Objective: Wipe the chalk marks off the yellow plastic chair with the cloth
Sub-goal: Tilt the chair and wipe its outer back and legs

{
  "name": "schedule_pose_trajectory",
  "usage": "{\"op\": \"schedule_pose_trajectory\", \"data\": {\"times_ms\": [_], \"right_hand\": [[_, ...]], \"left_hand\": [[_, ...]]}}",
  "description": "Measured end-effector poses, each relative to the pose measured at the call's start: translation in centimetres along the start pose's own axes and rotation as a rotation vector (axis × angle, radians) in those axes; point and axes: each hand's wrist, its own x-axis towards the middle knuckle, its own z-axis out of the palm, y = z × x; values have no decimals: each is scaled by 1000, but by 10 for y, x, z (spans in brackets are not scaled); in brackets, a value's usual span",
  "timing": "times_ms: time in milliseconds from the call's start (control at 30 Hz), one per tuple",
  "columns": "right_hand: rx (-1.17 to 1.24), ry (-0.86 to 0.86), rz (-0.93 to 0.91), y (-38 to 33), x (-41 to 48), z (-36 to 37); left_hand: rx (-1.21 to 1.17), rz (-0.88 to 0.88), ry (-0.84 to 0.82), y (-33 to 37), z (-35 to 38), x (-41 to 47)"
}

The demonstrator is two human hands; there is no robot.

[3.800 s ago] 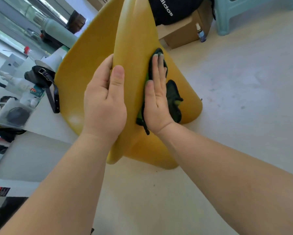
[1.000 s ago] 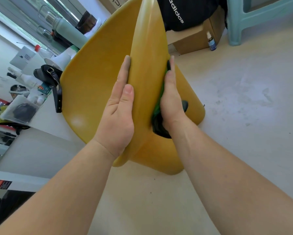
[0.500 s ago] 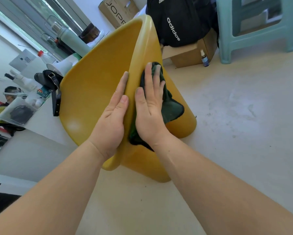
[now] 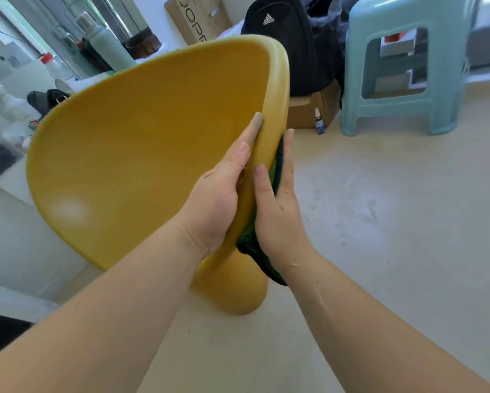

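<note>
Yellow chair [image 4: 141, 154] at centre shows no chalk on its inner face; its outer side is hidden, so I cannot tell what is left. Right hand [image 4: 278, 211], fingers straight, presses the cloth [image 4: 248, 245] there; left hand [image 4: 218, 199] braces the inside, flat. Stool [image 4: 402, 66] and backpack [image 4: 289, 43] at one o'clock, well apart, block nothing

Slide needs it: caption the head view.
Left hand braces the yellow chair; right hand presses the green cloth against its outer side.
</note>
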Motion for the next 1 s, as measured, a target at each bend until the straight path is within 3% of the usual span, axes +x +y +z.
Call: {"op": "schedule_pose_trajectory", "data": {"times_ms": [267,500,633,733,833,1000], "right_hand": [[-140,-76,-24,-8,-10,-22],[-82,-14,17,0,-21,-21],[-220,46,13,22,-63,-7],[-276,112,1,35,-79,5],[-330,153,-23,33,-50,1],[-503,193,74,31,58,-34]], "left_hand": [[-41,-30,202,21,30,26],[-10,-33,230,21,38,46],[-24,-69,171,18,28,56],[142,-37,53,-1,4,42],[373,-50,59,-46,-42,-4],[967,-172,189,-131,-128,-68]]}}
